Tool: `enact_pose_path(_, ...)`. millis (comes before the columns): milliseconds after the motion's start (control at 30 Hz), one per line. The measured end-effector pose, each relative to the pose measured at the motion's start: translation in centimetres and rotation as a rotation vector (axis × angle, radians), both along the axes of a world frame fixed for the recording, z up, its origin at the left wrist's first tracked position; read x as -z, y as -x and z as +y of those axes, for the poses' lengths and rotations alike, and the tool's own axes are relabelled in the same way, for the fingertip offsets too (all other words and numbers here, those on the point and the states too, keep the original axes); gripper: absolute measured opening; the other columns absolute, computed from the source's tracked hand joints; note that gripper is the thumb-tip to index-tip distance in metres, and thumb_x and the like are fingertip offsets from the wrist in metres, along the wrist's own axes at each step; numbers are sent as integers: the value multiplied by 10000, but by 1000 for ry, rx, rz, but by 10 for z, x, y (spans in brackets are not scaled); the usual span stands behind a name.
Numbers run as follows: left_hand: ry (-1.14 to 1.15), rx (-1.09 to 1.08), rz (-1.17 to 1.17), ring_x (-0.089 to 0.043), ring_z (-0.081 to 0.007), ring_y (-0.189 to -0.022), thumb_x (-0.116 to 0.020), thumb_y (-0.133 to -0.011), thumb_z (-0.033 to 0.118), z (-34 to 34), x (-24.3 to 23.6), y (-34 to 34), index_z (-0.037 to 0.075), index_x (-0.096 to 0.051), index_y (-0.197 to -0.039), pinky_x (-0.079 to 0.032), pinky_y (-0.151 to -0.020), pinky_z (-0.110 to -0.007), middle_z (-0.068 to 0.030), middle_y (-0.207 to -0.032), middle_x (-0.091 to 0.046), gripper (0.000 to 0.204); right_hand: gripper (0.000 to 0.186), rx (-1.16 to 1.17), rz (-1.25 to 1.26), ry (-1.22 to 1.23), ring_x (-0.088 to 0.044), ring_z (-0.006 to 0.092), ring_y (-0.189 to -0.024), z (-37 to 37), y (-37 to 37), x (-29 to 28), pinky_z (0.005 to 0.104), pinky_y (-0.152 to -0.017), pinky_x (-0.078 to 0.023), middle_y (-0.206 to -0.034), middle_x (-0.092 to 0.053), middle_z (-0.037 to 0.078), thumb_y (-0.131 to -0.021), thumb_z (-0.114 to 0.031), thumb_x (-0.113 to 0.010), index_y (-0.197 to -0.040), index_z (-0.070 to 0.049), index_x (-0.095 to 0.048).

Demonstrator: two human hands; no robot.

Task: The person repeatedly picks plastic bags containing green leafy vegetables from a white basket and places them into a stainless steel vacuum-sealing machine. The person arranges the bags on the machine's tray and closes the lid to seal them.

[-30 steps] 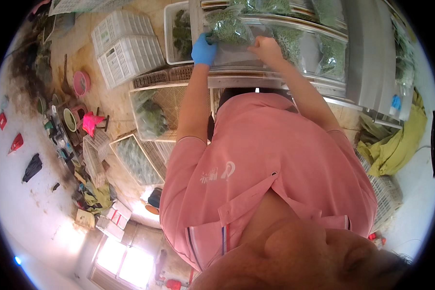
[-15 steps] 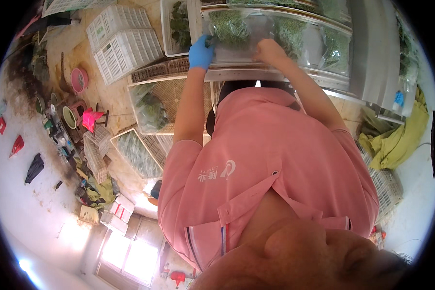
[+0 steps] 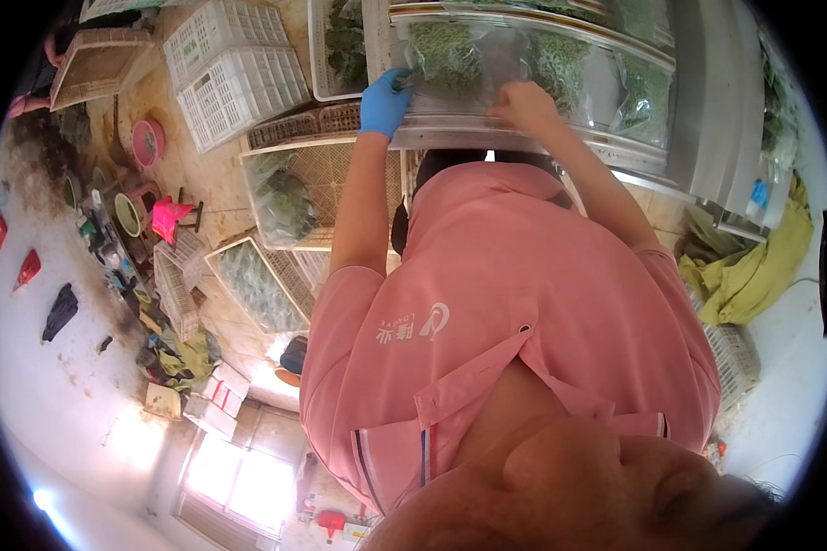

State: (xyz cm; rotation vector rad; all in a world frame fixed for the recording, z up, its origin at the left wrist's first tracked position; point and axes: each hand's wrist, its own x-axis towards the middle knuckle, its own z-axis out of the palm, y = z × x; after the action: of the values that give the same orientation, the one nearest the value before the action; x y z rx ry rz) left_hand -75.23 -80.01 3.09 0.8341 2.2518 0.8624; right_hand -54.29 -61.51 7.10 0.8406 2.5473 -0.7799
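Observation:
A clear plastic bag of green sprouts or leafy greens (image 3: 444, 57) lies in the metal tray channel in front of me. At its left edge my left hand (image 3: 385, 103), in a blue glove, has its fingers curled and pinched on the plastic. My bare right hand (image 3: 526, 106) pinches the bag's loose clear end on the other side, with its fingertips partly hidden. Farther right in the same channel lie a second bag of greens (image 3: 560, 66) and a third bag of greens (image 3: 646, 96).
White crates (image 3: 239, 92) are stacked at the left, beside a white bin of greens (image 3: 345, 46). By my left arm stands a beige crate (image 3: 340, 184) with bagged greens. A co-worker's hand (image 3: 53, 55) holds a brown crate (image 3: 101, 69) at the far left. Yellow-green cloth (image 3: 744, 262) hangs at right.
A co-worker's brown crate has come into view at the upper left. My right hand has shifted slightly right and nearer to me. My left hand stays at the bag's left edge.

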Motion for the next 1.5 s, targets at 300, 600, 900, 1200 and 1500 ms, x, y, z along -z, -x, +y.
enact_pose_path(300, -260, -166, 305, -668, -255, -927, -729, -837, 191, 26, -45, -1, 69, -652, -1189, -525, -827, -349, -151, -1114, -675, 380, 448, 119, 625, -510, -597, 298, -1111, 58, -16, -26, 427, -900, -499, -1190, -634, 84, -874, -467, -646, -1149, -114, -652)
enact_pose_path(600, -23, 422, 783, -307, -394, -1409, -505, -908, 622, 113, -12, -31, 152, -390, -1472, -203, -1144, -589, -177, -1498, -388, 744, 795, -197, 169, -652, -248, 230, -1456, 67, 1, -1, 462, -1203, -184, -1554, -316, 68, -903, -665, -475, -1513, -182, -309)
enact_pose_path(900, 96, 438, 711, -243, -367, -1448, -482, -898, 654, 118, -13, -32, 127, -328, -1504, -142, -1160, -598, -168, -1549, -311, 818, 806, -175, 204, -561, -254, 246, -1453, 71, -1, 2, 472, -1205, -161, -1549, -323, 80, -893, -664, -492, -1513, -180, -314)
enact_pose_path(1200, 100, 479, 666, -224, -366, -1455, -519, -893, 621, 123, -21, -32, 129, -315, -1511, -80, -1169, -611, -159, -1564, -291, 816, 757, -6, 586, -318, -289, 299, -1430, 92, -33, -23, 484, -1193, -189, -1522, -339, 138, -886, -529, -610, -1478, -128, -359)
enact_pose_path(1500, -398, 33, 270, -372, -405, -1347, -613, -928, 280, 95, -45, -55, -32, -401, -1409, -259, -1143, -495, -262, -1443, -408, 611, 791, 298, 134, -758, -232, 266, -1458, 181, -169, -1, 455, -1207, -157, -1554, -294, 127, -910, -584, -524, -1498, -98, -313)
